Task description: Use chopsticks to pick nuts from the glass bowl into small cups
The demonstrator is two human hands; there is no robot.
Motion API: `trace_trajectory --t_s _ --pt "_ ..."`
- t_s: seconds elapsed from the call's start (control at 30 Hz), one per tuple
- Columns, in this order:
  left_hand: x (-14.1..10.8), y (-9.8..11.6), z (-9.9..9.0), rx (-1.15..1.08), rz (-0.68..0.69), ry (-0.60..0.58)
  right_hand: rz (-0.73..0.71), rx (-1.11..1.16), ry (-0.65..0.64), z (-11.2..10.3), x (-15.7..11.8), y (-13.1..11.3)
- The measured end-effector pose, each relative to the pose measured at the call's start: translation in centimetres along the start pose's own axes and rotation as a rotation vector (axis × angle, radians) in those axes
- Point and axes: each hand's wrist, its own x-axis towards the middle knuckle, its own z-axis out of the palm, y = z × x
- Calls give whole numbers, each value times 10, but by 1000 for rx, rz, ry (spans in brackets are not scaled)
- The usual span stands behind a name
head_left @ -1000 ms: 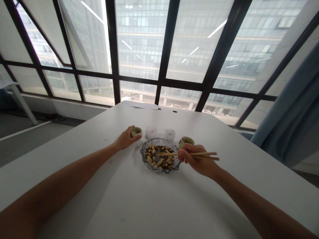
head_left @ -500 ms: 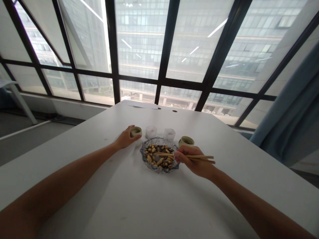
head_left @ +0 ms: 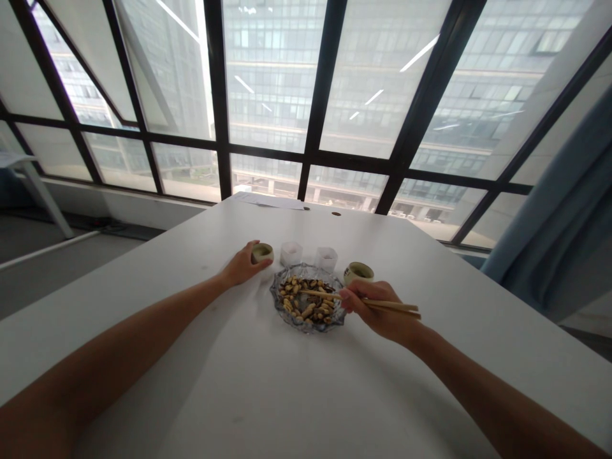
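Note:
Wooden chopsticks [head_left: 389, 306] are gripped in my right hand [head_left: 375, 307], their tips down among the nuts. A clear glass dish [head_left: 308, 327] with a wavy rim holds peanuts [head_left: 308, 312] in their shells and darker seeds or nuts, whose kind I cannot make out. Whether the tips pinch a piece is too small to tell. My left hand [head_left: 241, 264] is closed around the side of a small pale green cup [head_left: 262, 253] standing left of the dish. The cup's left side is hidden by my fingers.
Two small translucent white containers [head_left: 291, 254] stand just behind the dish. Another green cup [head_left: 358, 273] with dark marks stands behind my right hand. Papers [head_left: 268, 201] lie at the far edge of the white table [head_left: 296, 395], before the windows. A blue curtain [head_left: 549, 217] hangs at right.
The chopsticks have tilted, their rear ends now lower and farther right, and their tips lie closer together. My right hand has shifted slightly right. My left hand stays on the cup.

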Motion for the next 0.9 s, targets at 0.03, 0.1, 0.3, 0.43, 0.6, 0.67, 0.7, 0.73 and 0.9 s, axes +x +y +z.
trace_trajectory --t_s 0.03,0.1,0.3,0.43,0.6,0.67,0.7,0.73,0.9 --pt "0 0 0 0 1 -2 -1 -9 -8 -1 0 0" --pt "0 0 0 2 5 -2 14 -1 -15 -1 0 1" --pt "0 0 0 -3 2 -11 129 166 6 2 2 2" --pt "0 1 0 5 8 -6 99 105 -4 2 2 3" --pt "0 1 0 7 10 -3 9 23 -42 0 0 2" --pt "0 1 0 3 10 2 -13 1 -63 -1 0 2" --pt "0 0 0 0 11 4 -21 -7 -69 -2 0 1" --pt "0 0 0 -3 13 6 -27 -16 -71 -2 0 1" --pt "0 1 0 -5 6 -3 -39 -23 -58 -1 2 1"
